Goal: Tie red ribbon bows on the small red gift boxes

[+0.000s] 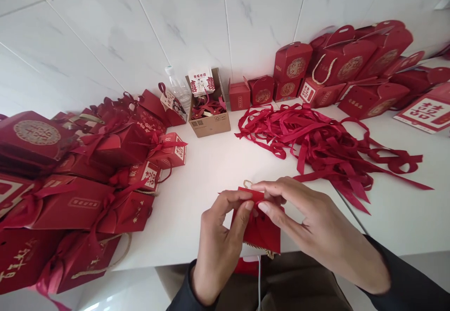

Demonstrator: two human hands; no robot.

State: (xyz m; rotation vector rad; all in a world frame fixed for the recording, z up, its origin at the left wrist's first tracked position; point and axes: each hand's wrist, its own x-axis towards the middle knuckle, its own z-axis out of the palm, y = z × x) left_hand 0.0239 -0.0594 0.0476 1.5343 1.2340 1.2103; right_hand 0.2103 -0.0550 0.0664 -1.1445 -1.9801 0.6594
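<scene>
A small red gift box lies near the table's front edge, directly below my two hands. Pale cord shows at its top, and a gold twisted trim runs along its lower edge. My left hand is closed, thumb and forefinger pinching red ribbon at the middle of the box. From the other side, my right hand is closed too, its thumb and fingers pressed onto the same ribbon. The fingertips nearly meet and hide part of the ribbon, so how it is looped cannot be seen.
A heap of loose red ribbons spreads behind my right hand. Ribboned red boxes pile up on the left. More red boxes stand along the tiled wall. A cardboard carton and a clear bottle stand at the back.
</scene>
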